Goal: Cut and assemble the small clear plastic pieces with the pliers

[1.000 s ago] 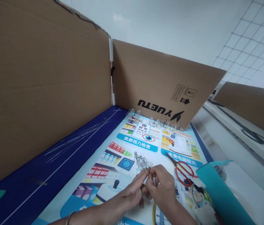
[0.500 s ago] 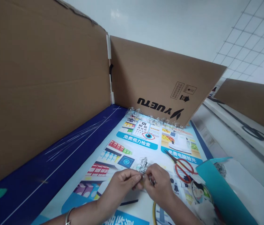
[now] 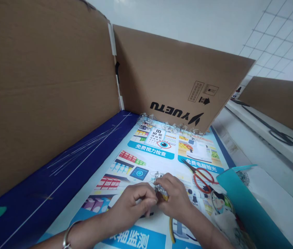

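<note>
In the head view, a small tangled piece of clear and silvery wire-like strands (image 3: 160, 188) is between my two hands, over the printed sheet (image 3: 146, 174). My right hand (image 3: 176, 200) is closed around it, with part of the tangle sticking out beyond the fingers. Close against it, my left hand (image 3: 136, 202) has thumb and index finger pinched together at the tangle's near side. Whatever those fingertips hold is too small to make out. Red-handled scissors (image 3: 204, 180) lie open-bladed to the right of my right hand.
Cardboard panels (image 3: 183, 69) stand at the back and left. Similar clear tangles (image 3: 172, 128) line the back panel's foot. Thin pale strands (image 3: 84, 148) lie on the blue surface. At right are a teal box (image 3: 250, 204) and a coil (image 3: 221, 204); a yellow curved strip (image 3: 171, 230) lies in front.
My right hand has turned and closed further over the tangle, covering more of it. The left hand stays pinched beside it. The camera view has shifted slightly.
</note>
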The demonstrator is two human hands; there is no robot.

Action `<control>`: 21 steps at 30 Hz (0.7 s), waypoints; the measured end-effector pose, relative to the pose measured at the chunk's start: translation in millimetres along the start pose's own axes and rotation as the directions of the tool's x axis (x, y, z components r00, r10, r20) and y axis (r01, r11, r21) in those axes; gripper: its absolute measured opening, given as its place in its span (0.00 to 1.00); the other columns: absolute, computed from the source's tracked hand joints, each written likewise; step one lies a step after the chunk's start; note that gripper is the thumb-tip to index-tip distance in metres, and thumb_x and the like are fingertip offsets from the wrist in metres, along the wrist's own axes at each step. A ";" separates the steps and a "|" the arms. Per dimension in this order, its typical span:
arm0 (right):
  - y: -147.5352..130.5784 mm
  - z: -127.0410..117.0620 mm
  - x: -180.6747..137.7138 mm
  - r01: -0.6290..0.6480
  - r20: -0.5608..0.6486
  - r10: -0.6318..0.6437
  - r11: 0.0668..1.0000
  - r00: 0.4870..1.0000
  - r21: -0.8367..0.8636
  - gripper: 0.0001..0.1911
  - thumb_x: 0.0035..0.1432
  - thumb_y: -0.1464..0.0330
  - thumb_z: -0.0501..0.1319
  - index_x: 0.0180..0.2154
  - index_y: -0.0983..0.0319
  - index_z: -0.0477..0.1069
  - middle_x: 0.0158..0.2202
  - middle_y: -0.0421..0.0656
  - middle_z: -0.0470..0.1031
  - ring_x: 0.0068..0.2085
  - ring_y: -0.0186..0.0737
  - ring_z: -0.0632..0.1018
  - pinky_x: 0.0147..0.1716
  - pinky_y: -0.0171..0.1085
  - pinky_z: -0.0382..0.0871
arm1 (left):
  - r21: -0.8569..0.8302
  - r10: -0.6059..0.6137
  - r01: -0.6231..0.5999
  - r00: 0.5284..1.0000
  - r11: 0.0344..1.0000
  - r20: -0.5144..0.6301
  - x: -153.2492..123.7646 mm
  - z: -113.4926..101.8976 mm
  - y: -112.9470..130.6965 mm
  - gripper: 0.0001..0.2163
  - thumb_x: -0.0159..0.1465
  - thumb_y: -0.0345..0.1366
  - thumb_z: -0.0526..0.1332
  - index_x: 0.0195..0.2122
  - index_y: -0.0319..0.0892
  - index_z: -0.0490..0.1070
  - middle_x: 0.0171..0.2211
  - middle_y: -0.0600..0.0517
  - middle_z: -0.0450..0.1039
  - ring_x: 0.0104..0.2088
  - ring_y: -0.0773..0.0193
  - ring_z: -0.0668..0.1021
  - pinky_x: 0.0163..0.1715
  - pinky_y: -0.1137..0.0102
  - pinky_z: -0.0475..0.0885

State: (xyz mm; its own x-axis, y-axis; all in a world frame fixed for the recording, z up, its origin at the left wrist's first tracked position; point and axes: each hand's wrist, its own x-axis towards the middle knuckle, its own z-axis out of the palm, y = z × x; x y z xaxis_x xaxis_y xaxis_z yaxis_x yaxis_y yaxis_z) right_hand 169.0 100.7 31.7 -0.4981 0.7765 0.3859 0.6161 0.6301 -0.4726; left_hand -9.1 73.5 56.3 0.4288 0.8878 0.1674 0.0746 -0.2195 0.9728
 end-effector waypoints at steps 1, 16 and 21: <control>-1.1 -0.7 0.0 -0.009 0.004 0.009 1.000 1.000 -0.014 0.19 0.42 0.75 0.56 0.40 0.58 0.67 0.35 0.42 0.67 0.34 0.39 0.70 0.33 0.37 0.64 | 0.034 0.030 -0.031 0.999 0.999 0.018 -4.3 -0.7 8.4 0.12 0.60 0.33 0.55 0.20 0.38 0.67 0.19 0.53 0.67 0.25 0.67 0.71 0.29 0.73 0.66; -9.8 2.4 0.9 0.043 -0.053 -0.034 0.983 0.998 0.181 0.12 0.44 0.74 0.55 0.35 0.62 0.68 0.34 0.44 0.65 0.35 0.38 0.68 0.32 0.37 0.65 | -0.029 -0.083 0.081 0.996 0.996 -0.037 -0.5 -4.4 3.7 0.10 0.61 0.34 0.54 0.23 0.39 0.64 0.20 0.55 0.63 0.24 0.69 0.68 0.27 0.74 0.64; -10.9 7.5 -1.9 0.042 -0.097 -0.024 0.981 0.995 0.191 0.08 0.45 0.75 0.54 0.31 0.61 0.68 0.31 0.43 0.65 0.33 0.38 0.69 0.31 0.36 0.66 | 0.080 -0.006 0.007 1.000 0.997 -0.022 2.7 0.1 0.3 0.10 0.61 0.31 0.54 0.22 0.38 0.66 0.21 0.54 0.65 0.25 0.69 0.68 0.29 0.74 0.64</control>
State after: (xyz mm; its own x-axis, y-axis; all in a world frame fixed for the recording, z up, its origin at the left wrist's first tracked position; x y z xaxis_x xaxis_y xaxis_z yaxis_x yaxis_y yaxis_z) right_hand 158.6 92.3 30.2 -0.4509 0.7573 0.4723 0.4666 0.6511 -0.5986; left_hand -7.8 75.7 57.0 0.4086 0.8976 0.1654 0.1497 -0.2447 0.9580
